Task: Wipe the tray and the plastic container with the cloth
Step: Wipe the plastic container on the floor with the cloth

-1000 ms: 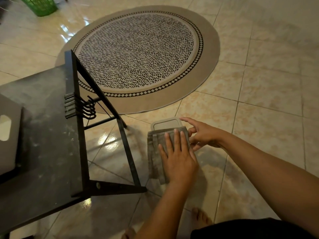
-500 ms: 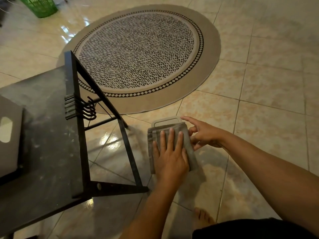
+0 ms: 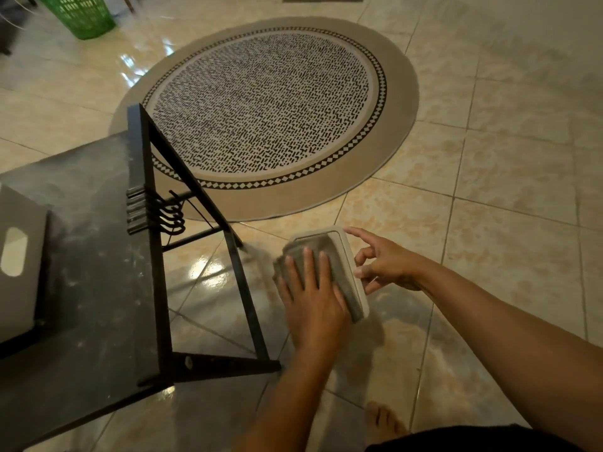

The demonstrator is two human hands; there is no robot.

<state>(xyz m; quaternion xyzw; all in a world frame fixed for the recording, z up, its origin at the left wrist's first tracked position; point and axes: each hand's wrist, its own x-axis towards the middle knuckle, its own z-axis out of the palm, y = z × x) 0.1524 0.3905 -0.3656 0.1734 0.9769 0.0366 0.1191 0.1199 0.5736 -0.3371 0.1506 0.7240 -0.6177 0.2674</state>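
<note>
Your left hand [image 3: 313, 308] presses the grey cloth [image 3: 321, 256] flat against the plastic container [image 3: 350, 272], fingers spread and laid together on the fabric rather than gripping it. Your right hand [image 3: 388, 265] steadies the container's right edge, fingers apart, index lifted clear. The container sits in the air just right of the black desk [image 3: 91, 272]. The grey tray [image 3: 19, 256] lies on the desk's left side.

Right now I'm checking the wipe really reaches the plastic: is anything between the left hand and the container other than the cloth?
Nothing visible. The left hand presses the grey cloth flat on the plastic container; the right hand steadies its edge.
</note>
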